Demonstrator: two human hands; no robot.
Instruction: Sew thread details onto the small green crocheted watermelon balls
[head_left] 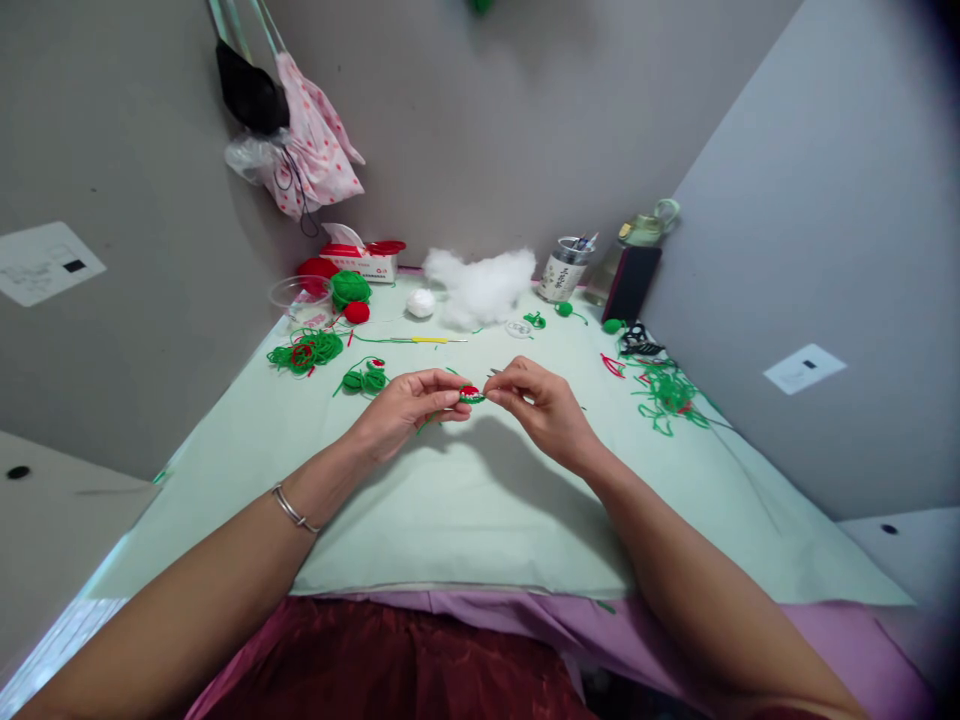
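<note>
My left hand [412, 408] is closed on a small crocheted piece [471, 394], red in the middle with a white and green edge, holding it above the table. My right hand [536, 405] pinches at the piece's right edge, thumb and forefinger together. A thin grey metal tip [493, 373] shows beside those fingers; most of it is hidden, so its kind is unclear. Left of my left hand lies a small bundle of green yarn [364, 378] with a red and white bit on it. A yellow-handled crochet hook [429, 340] rests beyond my hands.
White stuffing [484, 285] and a white yarn ball [420, 303] lie at the back. Tangled green yarn sits at left [307, 350] and right [670, 395]. A pen tin [566, 270], dark phone [632, 285], bottle [643, 230] and tissue box [364, 263] stand near the walls.
</note>
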